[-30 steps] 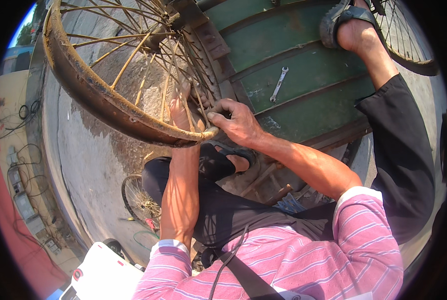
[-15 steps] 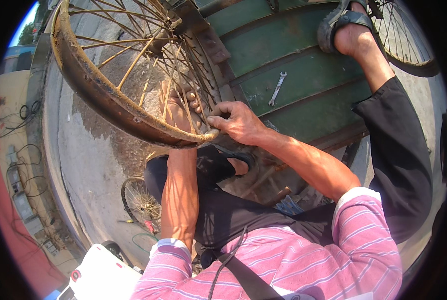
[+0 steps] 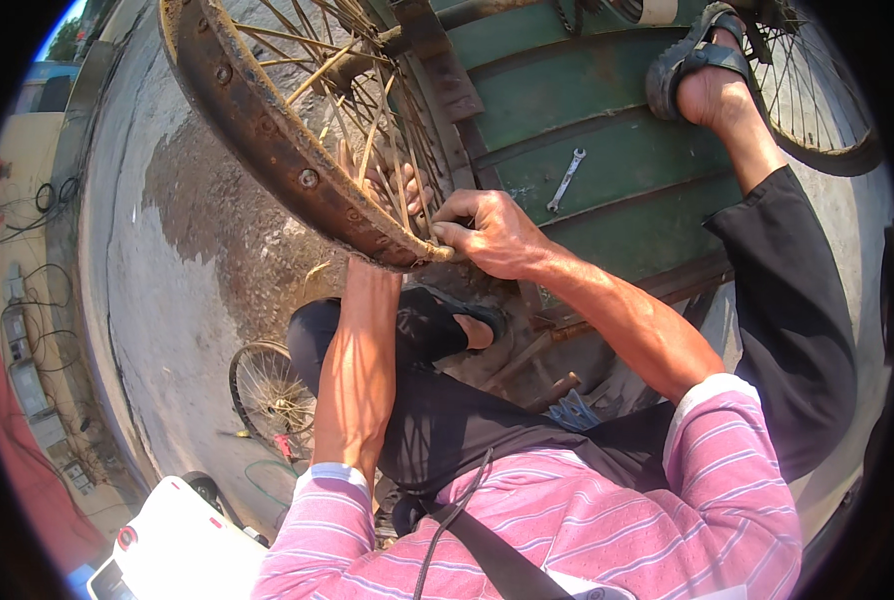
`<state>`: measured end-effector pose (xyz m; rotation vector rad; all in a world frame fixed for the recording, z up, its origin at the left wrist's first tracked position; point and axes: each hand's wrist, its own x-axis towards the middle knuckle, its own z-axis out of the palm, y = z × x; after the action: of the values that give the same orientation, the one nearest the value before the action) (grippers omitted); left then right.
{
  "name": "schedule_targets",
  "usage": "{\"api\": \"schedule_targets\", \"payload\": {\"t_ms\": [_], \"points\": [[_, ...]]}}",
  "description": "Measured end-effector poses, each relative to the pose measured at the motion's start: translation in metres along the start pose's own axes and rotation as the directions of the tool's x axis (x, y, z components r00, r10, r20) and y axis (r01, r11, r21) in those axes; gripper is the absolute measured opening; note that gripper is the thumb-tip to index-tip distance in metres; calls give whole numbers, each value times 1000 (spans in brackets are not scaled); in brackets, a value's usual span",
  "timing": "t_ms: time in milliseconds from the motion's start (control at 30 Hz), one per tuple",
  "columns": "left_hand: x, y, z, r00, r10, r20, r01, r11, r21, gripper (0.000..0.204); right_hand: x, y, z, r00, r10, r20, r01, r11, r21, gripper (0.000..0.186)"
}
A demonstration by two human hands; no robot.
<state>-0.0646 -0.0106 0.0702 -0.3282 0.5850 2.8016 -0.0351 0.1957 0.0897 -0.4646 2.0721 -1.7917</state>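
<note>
A rusty, tyreless spoked wheel rim (image 3: 267, 130) rises in front of me, its lower end between my hands. My left hand (image 3: 392, 188) reaches up behind the rim into the spokes, fingers curled round them; the spokes partly hide it. At the rim's lower right end, my right hand (image 3: 492, 235) is closed, with thumb and forefinger pinching the end of a spoke (image 3: 437, 225) close to the rim. Exactly where the fingertips meet the spoke is hard to make out. Right of that hand, a small open-ended wrench (image 3: 567, 180) lies on a green metal panel (image 3: 607, 150).
My sandalled foot (image 3: 712, 90) rests on the panel near another wheel (image 3: 817, 100). Below left, a small spoked wheel (image 3: 272, 395) lies on the ground beside a white scooter-like body (image 3: 182, 540). Cables and boxes (image 3: 42, 400) line the left side.
The rim has swung to the right and shows more of its outer face. Both hands stay at its lower end, the right one slightly lower and further right.
</note>
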Motion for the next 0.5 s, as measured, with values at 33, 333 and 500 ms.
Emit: {"api": "schedule_targets", "payload": {"t_ms": [33, 333, 500], "points": [[-1, 1, 9, 1000, -11, -15, 10, 1000, -17, 59, 1, -6, -2, 1000, 19, 17, -19, 1000, 0, 23], [-5, -1, 22, 976, 98, -194, -65, 984, 166, 56, 0, -16, 5, 974, 224, 15, -224, 966, 129, 23], [-6, -15, 33, 918, 190, -348, -95, 958, 271, 54, 3, -20, -8, 948, 301, 108, -316, 934, 167, 20]]}}
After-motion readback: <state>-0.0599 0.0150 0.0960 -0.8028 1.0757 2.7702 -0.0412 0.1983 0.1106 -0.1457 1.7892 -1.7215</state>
